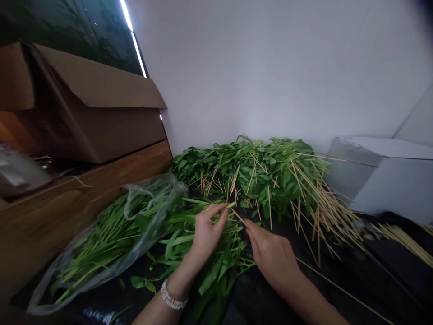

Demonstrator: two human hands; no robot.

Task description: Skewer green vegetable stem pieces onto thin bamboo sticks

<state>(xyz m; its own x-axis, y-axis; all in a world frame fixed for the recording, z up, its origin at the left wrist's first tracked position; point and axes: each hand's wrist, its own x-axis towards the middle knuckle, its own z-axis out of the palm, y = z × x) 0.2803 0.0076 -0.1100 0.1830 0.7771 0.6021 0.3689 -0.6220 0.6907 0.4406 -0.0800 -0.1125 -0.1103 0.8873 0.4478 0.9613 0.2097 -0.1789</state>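
My left hand, with a pearl bracelet at its wrist, pinches a pale green vegetable stalk between thumb and fingers. From the other side my right hand grips a thin bamboo skewer, whose tip points at the stalk's cut end; whether it touches or enters the stalk I cannot tell. A long thin stick shows behind the right hand, perhaps the same skewer. Beneath my hands lies a loose bunch of leafy greens on a black sheet.
Along the wall lies a heap of greens with many skewers sticking out. At left sits a clear plastic bag of greens, beside a wooden ledge carrying a cardboard box. A white box stands right.
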